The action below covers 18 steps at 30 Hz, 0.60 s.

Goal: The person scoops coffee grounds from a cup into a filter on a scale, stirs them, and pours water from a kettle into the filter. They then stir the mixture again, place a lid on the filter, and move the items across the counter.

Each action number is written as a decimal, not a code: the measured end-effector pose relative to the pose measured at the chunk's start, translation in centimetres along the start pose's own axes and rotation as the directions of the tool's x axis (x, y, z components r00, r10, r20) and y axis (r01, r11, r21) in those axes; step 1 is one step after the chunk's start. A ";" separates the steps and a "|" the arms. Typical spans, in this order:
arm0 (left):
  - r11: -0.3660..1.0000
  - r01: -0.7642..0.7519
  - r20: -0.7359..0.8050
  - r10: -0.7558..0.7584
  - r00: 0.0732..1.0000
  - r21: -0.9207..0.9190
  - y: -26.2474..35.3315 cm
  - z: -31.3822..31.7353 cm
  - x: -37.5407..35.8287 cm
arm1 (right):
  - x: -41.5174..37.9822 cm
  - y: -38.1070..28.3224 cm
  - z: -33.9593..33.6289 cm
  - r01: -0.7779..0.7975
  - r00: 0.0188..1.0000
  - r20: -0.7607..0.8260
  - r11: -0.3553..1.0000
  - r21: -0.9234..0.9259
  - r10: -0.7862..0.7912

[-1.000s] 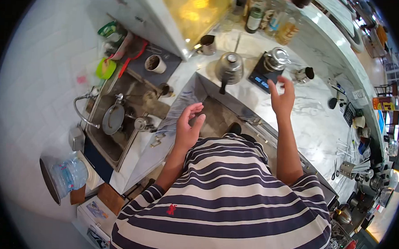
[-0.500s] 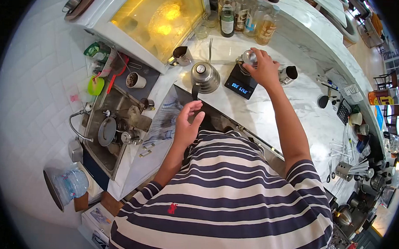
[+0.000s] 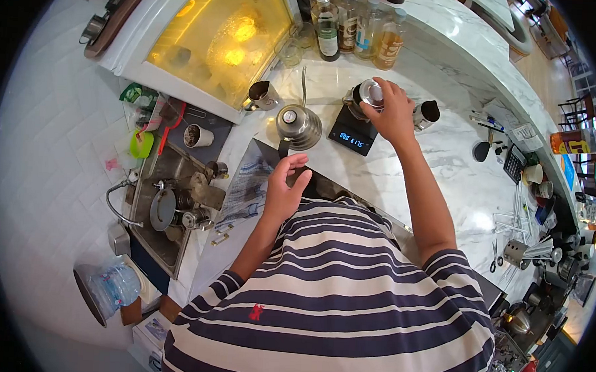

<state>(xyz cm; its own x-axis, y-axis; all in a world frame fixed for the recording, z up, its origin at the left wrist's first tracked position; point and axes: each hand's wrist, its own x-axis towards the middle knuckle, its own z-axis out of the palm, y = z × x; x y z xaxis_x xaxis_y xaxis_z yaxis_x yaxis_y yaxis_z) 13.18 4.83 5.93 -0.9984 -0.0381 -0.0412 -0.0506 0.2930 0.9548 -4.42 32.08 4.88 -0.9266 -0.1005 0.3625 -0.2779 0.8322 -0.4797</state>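
Observation:
My right hand (image 3: pixel 393 112) grips a clear round glass piece (image 3: pixel 371 94) above a glass vessel with dark contents (image 3: pixel 352 103). That vessel stands on a black scale (image 3: pixel 352 132) with lit blue digits. Left of the scale is a steel gooseneck kettle (image 3: pixel 299 127), its black handle pointing toward me. Near that handle, my left hand (image 3: pixel 287 185) hovers with thumb and fingers apart, holding nothing. A metal pitcher (image 3: pixel 426 115) stands just right of my right hand, and another metal pitcher (image 3: pixel 263 96) is behind the kettle to the left.
Several bottles (image 3: pixel 327 31) line the back of the marble counter. A yellow-lit cabinet (image 3: pixel 218 39) is at the back left. The sink (image 3: pixel 169 247) holds dishes, with a paper cup (image 3: pixel 198 136) beyond it. At right lie a calculator (image 3: pixel 514 163) and scissors (image 3: pixel 496 256).
The glass piece in my right hand shows tilted more to the side, and the scale's digits have changed. My left hand has barely moved. The whole view has shifted slightly.

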 end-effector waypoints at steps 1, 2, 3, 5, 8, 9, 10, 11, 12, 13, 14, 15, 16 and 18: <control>1.000 0.004 0.007 -0.004 1.000 0.004 0.0 0.1 0.0 | -0.4 0.2 -0.4 -0.022 0.998 -0.061 0.997 0.069 0.027; 1.000 0.010 0.012 -0.010 1.000 0.007 0.0 0.3 0.2 | -1.0 0.4 -1.0 -0.038 0.991 -0.120 0.990 0.139 0.055; 1.000 0.015 0.015 -0.015 1.000 0.010 -0.1 0.5 0.3 | -1.8 0.4 -1.5 -0.048 0.981 -0.176 0.976 0.210 0.086; 1.000 0.022 0.022 -0.022 1.000 0.013 -0.2 0.8 0.4 | -4.5 0.3 -2.2 -0.140 0.965 -0.167 0.933 0.333 0.204; 1.000 0.022 0.046 -0.022 0.999 0.013 -0.3 1.4 0.5 | -10.3 2.1 -1.1 -0.211 0.953 -0.177 0.957 0.200 0.247; 1.000 0.020 0.056 -0.021 0.998 0.011 -0.3 1.7 0.6 | -12.3 3.3 -0.5 -0.301 0.946 -0.064 0.934 0.192 0.318; 1.000 0.018 0.066 -0.018 0.998 0.010 -0.3 1.9 0.6 | -14.2 4.1 0.2 -0.307 0.944 -0.074 0.936 0.174 0.323; 1.000 0.017 0.079 -0.018 0.997 0.013 -0.4 2.2 0.7 | -16.0 5.2 1.0 -0.351 0.933 -0.044 0.930 0.112 0.358; 1.000 0.016 0.092 -0.017 0.996 0.017 -0.5 2.5 0.7 | -17.5 6.1 1.6 -0.394 0.918 -0.016 0.918 0.049 0.395; 1.000 0.014 0.105 -0.016 0.994 0.022 -0.5 2.8 0.7 | -18.4 6.4 1.8 -0.404 0.915 0.015 0.915 0.005 0.403; 1.000 0.009 0.119 -0.012 0.993 0.021 -0.5 3.1 0.7 | -19.2 6.8 1.9 -0.411 0.910 0.046 0.911 -0.038 0.413; 1.000 0.005 0.133 -0.007 0.991 0.022 -0.5 3.4 0.7 | -19.7 6.9 1.9 -0.417 0.903 0.078 0.905 -0.080 0.423; 1.000 0.000 0.146 -0.003 0.989 0.022 -0.5 3.8 0.8 | -20.1 7.0 2.0 -0.400 0.908 0.089 0.910 -0.106 0.409; 0.999 -0.006 0.172 -0.001 0.985 0.041 -0.4 4.3 0.7 | -20.7 7.0 2.2 -0.363 0.918 0.114 0.919 -0.155 0.381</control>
<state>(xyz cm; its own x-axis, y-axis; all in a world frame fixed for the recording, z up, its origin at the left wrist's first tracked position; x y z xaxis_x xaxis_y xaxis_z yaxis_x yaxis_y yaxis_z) 12.35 8.83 4.23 -0.9876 0.1265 -0.0925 -0.0458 0.3317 0.9423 12.26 38.77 -7.70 -0.9848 0.1631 0.0590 0.1197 0.8856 -0.4488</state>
